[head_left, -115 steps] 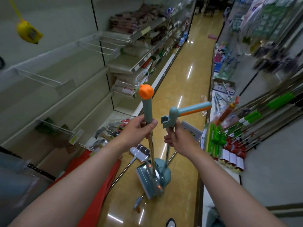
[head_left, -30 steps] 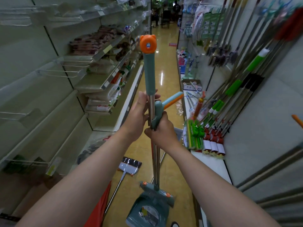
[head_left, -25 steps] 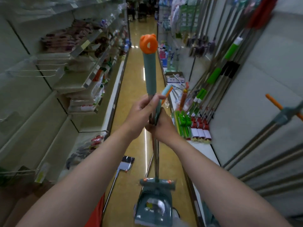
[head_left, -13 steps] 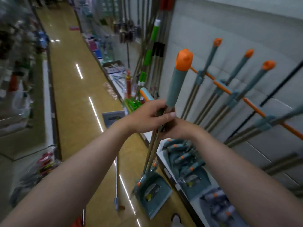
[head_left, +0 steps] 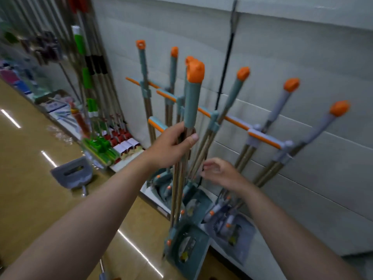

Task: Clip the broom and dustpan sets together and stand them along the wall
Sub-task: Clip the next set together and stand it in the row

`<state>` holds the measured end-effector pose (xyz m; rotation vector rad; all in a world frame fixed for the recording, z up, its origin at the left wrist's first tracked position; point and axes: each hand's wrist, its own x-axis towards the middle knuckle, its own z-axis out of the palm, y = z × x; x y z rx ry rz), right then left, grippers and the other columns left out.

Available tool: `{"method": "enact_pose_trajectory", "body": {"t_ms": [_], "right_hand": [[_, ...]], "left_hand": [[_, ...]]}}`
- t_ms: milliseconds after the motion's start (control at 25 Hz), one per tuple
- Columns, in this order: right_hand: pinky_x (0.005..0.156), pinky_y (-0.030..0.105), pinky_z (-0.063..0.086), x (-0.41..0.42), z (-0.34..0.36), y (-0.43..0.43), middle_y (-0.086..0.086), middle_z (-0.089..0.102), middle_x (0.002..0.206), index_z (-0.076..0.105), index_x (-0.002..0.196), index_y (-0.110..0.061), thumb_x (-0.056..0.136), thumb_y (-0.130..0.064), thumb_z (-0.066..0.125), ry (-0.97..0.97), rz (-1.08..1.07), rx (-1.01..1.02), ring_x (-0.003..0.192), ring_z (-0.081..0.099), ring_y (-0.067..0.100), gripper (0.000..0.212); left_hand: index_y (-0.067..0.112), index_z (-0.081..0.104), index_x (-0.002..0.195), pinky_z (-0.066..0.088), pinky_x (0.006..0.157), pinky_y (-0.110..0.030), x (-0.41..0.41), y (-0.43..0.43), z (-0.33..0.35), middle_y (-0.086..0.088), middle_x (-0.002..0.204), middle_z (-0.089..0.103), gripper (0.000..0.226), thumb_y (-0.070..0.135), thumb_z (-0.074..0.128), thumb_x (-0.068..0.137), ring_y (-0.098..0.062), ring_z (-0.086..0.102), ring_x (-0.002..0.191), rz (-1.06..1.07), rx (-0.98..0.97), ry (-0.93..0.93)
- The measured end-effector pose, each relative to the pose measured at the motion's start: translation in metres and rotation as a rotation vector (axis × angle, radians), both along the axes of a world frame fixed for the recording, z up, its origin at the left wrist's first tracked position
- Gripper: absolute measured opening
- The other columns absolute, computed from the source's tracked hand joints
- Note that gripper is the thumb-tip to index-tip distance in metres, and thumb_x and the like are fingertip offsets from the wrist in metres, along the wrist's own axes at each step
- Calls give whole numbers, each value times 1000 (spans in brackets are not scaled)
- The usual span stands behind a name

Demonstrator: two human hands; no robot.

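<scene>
At frame centre my left hand (head_left: pixel 173 145) is clamping its fingers around the light, stiff, top-heavy broom and dustpan set (head_left: pixel 184 178) just below the grip, right hand (head_left: pixel 220 174) spread, empty.

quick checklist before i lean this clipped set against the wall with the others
1. Left hand gripped around the metal poles of the teal broom and dustpan set with the orange cap: ok.
2. Right hand off the set, fingers open: ok.
3. Broom and pan clipped together: cannot tell, the hand covers the clip.
4. Teal dustpan at the set's foot resting on the white base ledge: not ok.
5. Sets leaning on the grey wall leave a gap: cannot tell.
</scene>
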<state>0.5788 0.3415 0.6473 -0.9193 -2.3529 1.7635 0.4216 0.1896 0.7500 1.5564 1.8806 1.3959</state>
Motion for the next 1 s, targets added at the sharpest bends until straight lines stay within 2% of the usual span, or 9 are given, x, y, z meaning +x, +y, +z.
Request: {"method": "enact_pose_trajectory", "body": {"t_ms": [160, 240, 320, 400, 520, 600, 680, 800, 1000], "right_hand": [[77, 44, 58, 85, -44, 55, 5, 72, 81, 67, 82, -16, 83, -41, 76, -114, -553, 100, 83, 70, 29, 26], [75, 40, 53, 110, -47, 72, 9, 67, 90, 59, 87, -14, 78, -39, 81, -78, -818, 190, 87, 66, 33, 34], [79, 34, 47, 118, -43, 86, 7, 57, 113, 51, 109, -14, 73, -33, 87, 64, -898, 220, 99, 59, 26, 54], [82, 30, 46, 116, -31, 101, 1, 51, 125, 45, 123, -19, 73, -25, 88, 235, -876, 151, 107, 54, 18, 65], [86, 33, 51, 111, -23, 124, -1, 66, 117, 57, 114, -24, 77, -19, 84, 293, -760, -9, 108, 63, 20, 46], [94, 39, 52, 114, -22, 140, 3, 71, 120, 64, 114, -27, 75, -13, 83, 297, -554, -144, 114, 65, 23, 46], [91, 35, 50, 115, -11, 155, 3, 67, 128, 62, 122, -28, 73, -16, 84, 306, -327, -228, 123, 60, 26, 55], [96, 31, 50, 101, 29, 176, 0, 59, 140, 50, 141, -23, 70, -24, 84, 425, -117, -209, 131, 55, 19, 79], [104, 30, 48, 67, 97, 186, 5, 55, 146, 50, 136, -24, 78, -7, 68, 531, 91, -161, 135, 52, 16, 63]], "left_hand": [[-2, 50, 88, 35, 61, -26, 24, 45, -8, -1, 73, 39, 38, 35, 52, 95, -7, 40, 66, -39, -20, 19], [1, 50, 85, 34, 60, -22, 36, 61, -11, 3, 72, 38, 32, 31, 53, 96, -4, 39, 65, -61, -49, 34], [3, 48, 82, 34, 59, -21, 44, 71, -13, 5, 70, 37, 30, 28, 54, 98, -4, 38, 63, -64, -76, 31], [0, 46, 80, 34, 58, -19, 49, 79, -17, 5, 68, 37, 30, 21, 55, 100, -4, 38, 61, -59, -98, 16], [2, 48, 80, 35, 59, -17, 49, 82, -22, 10, 67, 38, 28, 21, 55, 100, -4, 40, 61, -65, -128, -22], [3, 51, 82, 37, 60, -19, 45, 84, -24, 8, 68, 41, 30, 28, 55, 98, -6, 42, 62, -52, -129, -22], [1, 51, 83, 37, 60, -19, 43, 87, -25, 3, 69, 42, 32, 30, 56, 97, -7, 42, 62, -36, -112, -22], [-2, 50, 83, 38, 60, -22, 42, 93, -26, -3, 71, 42, 43, 40, 54, 92, -10, 43, 63, -34, -89, -8], [-2, 51, 84, 38, 61, -20, 44, 100, -27, 2, 70, 42, 35, 30, 57, 96, -8, 43, 64, -14, -94, -31]]}}
